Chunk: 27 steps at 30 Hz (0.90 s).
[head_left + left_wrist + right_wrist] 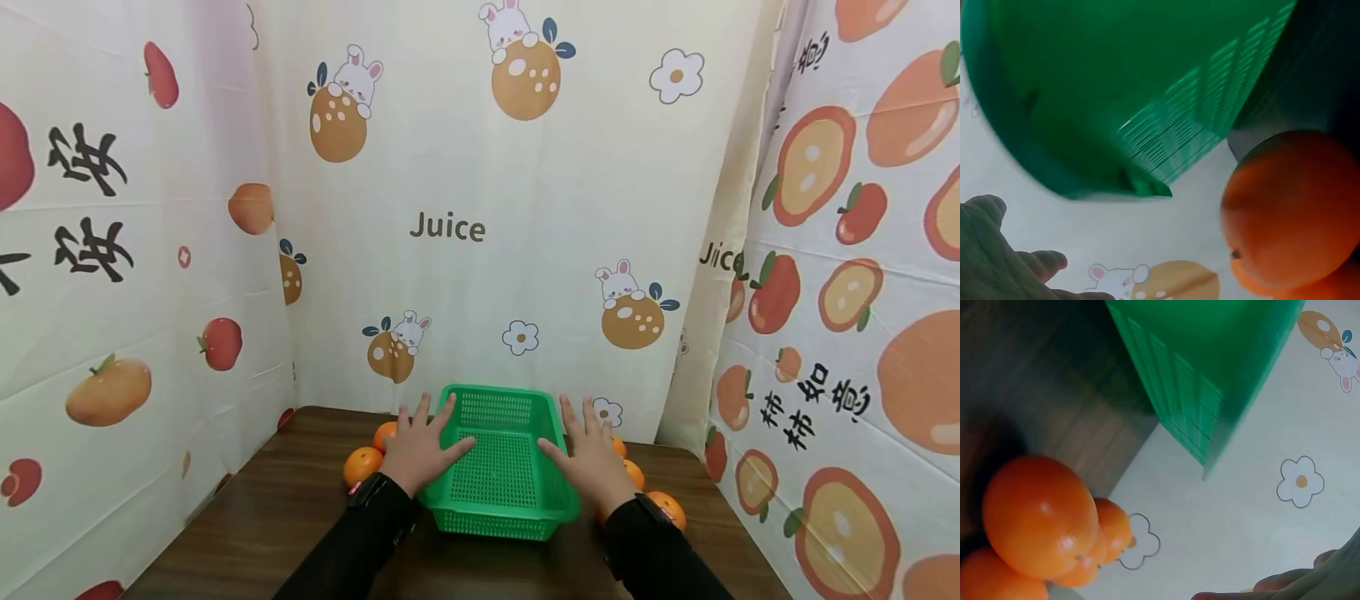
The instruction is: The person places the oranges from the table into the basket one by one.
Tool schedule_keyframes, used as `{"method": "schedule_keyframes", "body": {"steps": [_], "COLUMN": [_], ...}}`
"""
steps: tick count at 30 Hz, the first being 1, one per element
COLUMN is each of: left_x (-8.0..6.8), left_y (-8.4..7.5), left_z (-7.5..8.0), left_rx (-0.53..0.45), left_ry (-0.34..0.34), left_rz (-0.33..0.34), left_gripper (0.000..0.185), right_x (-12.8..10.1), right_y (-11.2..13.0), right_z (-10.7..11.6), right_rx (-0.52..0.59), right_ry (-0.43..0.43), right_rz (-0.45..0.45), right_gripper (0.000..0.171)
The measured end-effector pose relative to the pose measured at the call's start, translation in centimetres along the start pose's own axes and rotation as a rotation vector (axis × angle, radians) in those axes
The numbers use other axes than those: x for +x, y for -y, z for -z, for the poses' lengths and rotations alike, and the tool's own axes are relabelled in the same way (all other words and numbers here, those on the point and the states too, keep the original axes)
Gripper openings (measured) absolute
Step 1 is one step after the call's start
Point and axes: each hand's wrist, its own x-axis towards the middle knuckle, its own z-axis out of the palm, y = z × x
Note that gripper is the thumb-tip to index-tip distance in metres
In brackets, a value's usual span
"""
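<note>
Two oranges [372, 454] lie on the dark wooden desk [247, 517] just outside the left hand [420, 450], partly hidden by it; the left wrist view shows one of them close beside the green basket's slotted wall. The left hand's grip is wide: fingers straight and spread, palm down over the left rim of the green plastic basket [501, 479], thumb reaching inward, holding nothing. The basket sits between both hands, and nothing is visible inside it on the mesh floor. The right hand [592, 458] mirrors the left, its grip also wide, fingers splayed over the right rim with nothing held. Just outside it lie more oranges [660, 506], three of them clustered in the right wrist view [1041, 515] against the basket's outer wall.

To handle the basket well from here, I judge both hands should settle evenly on opposite rims and keep it level, since the light plastic could skid on the smooth desk. The oranges are round and close by, so a nudge from a wrist may roll them.
</note>
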Motion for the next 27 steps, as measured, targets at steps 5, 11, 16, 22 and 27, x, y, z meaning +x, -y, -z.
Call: {"method": "schedule_keyframes", "body": {"steps": [5,11,16,22,27], "left_x": [-0.9,-1.8,-2.3,-2.9,-3.4], "left_y": [0.1,0.1,0.0,-0.3,-0.4], "left_z": [-0.8,-1.8,-2.5,-3.2,-4.2], "left_rx": [-0.02,-0.09,-0.137,-0.23,-0.289], "left_ry": [-0.008,-0.027,-0.083,-0.106,-0.099], "left_rz": [0.014,0.031,0.016,0.024,0.036], "left_gripper": [0.09,0.09,0.084,0.079,0.076], "right_x": [-0.7,-1.3,-1.5,-2.0,-2.2], "right_y": [-0.2,-0.6,-1.0,-1.1,-1.2], "right_z": [-1.0,-2.0,-2.7,-3.4,-3.9], "right_rx": [0.053,0.106,0.159,0.212,0.272], "right_ry": [0.006,-0.002,0.032,0.043,0.025], "right_rz": [-0.027,-0.055,-0.09,-0.123,-0.12], "right_gripper": [0.093,0.09,0.09,0.094,0.092]}}
